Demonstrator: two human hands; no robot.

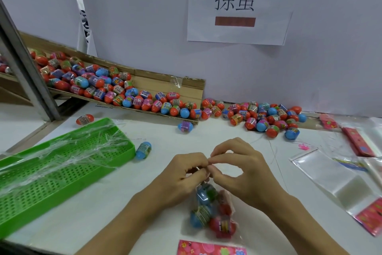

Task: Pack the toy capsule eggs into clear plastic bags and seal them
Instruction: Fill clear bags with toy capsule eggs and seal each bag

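- Bag (213,209) of eggs, near the table's front edge: neck hidden between pinching left hand (184,174) and right hand (237,168).
- Green tray (62,164), left edge, cut off.
- Loose eggs (266,116) along the back wall.

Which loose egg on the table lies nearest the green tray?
The blue egg touching the green tray at its right end; the other strays lie clear of it.
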